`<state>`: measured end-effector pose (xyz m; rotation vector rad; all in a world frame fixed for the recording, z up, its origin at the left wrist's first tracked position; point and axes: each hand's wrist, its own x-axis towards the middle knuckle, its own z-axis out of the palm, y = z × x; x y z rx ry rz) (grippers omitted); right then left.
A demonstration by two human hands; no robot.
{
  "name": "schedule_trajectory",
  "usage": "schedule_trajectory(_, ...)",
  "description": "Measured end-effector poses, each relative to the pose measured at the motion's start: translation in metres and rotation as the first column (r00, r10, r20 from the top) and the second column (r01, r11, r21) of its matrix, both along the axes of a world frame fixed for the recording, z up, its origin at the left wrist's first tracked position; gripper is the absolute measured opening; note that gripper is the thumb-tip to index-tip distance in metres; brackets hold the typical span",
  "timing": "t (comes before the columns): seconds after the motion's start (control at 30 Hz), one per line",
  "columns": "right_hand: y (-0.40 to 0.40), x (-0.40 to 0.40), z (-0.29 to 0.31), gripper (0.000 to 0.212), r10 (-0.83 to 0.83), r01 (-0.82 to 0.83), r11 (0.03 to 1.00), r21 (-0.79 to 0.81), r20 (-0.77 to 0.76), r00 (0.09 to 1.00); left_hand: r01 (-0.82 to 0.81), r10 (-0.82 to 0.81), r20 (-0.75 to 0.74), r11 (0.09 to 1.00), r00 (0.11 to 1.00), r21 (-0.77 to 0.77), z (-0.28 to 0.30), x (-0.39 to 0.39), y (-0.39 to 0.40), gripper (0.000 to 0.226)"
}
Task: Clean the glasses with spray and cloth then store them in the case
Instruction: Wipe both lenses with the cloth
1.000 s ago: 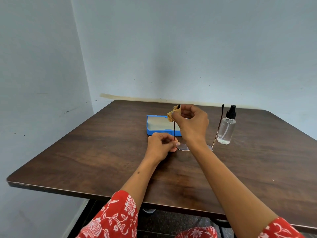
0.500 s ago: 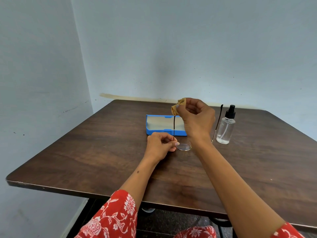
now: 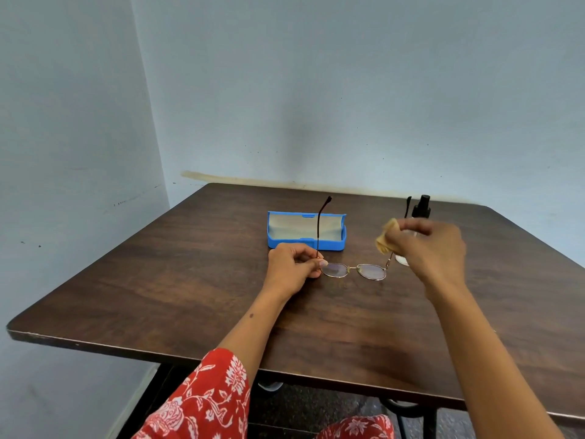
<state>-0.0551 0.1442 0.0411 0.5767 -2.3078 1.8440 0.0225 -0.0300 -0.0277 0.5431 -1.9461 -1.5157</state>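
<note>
Thin-framed glasses (image 3: pixel 354 270) hover just above the table with lenses down and both temple arms pointing up. My left hand (image 3: pixel 292 267) pinches the left hinge of the frame. My right hand (image 3: pixel 433 248) holds a small tan cloth (image 3: pixel 384 237) beside the right temple arm, near its lower part. The open blue case (image 3: pixel 305 231) lies behind the glasses with its pale lining showing. The clear spray bottle with a black pump top (image 3: pixel 421 205) stands behind my right hand and is mostly hidden by it.
The dark wooden table (image 3: pixel 190 280) stands in a corner, with pale walls at the back and on the left. Its near edge runs across the front above my red patterned sleeves.
My right hand has carried the cloth from the top of the left temple arm across to the right temple arm. The left hand keeps its hold.
</note>
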Motion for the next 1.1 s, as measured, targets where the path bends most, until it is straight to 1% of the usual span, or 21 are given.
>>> schedule_trajectory(0.07, 0.009, -0.007, -0.011, 0.012, -0.019, 0.016, 0.998, 0.053, 0.065, 0.998, 0.009, -0.009, -0.011, 1.0, 1.0, 0.002, 0.001, 0.001, 0.0, 0.007)
schedule_trajectory(0.13, 0.012, -0.015, -0.02, 0.009, -0.003, -0.009, 0.996, 0.09, 0.134, 0.991, 0.013, -0.012, -0.012, 1.0, 1.0, 0.006, 0.001, 0.001, 0.0, 0.007)
schedule_trajectory(0.27, 0.009, -0.022, -0.027, 0.003, 0.111, -0.131, 0.988, 0.083, 0.214, 0.97, 0.027, -0.027, -0.016, 1.0, 1.0, 0.014, 0.002, 0.001, 0.003, 0.008)
schedule_trajectory(0.43, 0.012, -0.024, -0.028, 0.012, 0.088, -0.099, 0.994, 0.043, 0.196, 0.977, 0.068, -0.069, -0.01, 0.997, 0.998, -0.031, 0.002, -0.001, 0.008, 0.009)
schedule_trajectory(0.67, 0.025, -0.03, -0.026, 0.022, 0.002, -0.004, 1.0, 0.011, 0.169, 0.986, 0.123, -0.101, 0.133, 0.977, 0.986, -0.172, 0.006, -0.011, 0.028, 0.005)
schedule_trajectory(0.8, 0.03, -0.031, -0.029, 0.018, -0.016, 0.015, 1.0, 0.006, 0.177, 0.984, 0.12, -0.089, 0.141, 0.966, 0.986, -0.229, 0.007, -0.016, 0.033, 0.004)
schedule_trajectory(1.0, 0.035, -0.029, -0.036, 0.01, -0.024, 0.022, 1.0, 0.015, 0.163, 0.986, 0.116, -0.067, 0.179, 0.954, 0.982, -0.275, 0.006, -0.019, 0.033, 0.01)
schedule_trajectory(1.1, 0.04, -0.025, -0.039, 0.005, -0.095, 0.101, 0.994, -0.04, 0.135, 0.986, 0.108, -0.057, 0.182, 0.954, 0.982, -0.281, 0.005, -0.02, 0.034, 0.015)
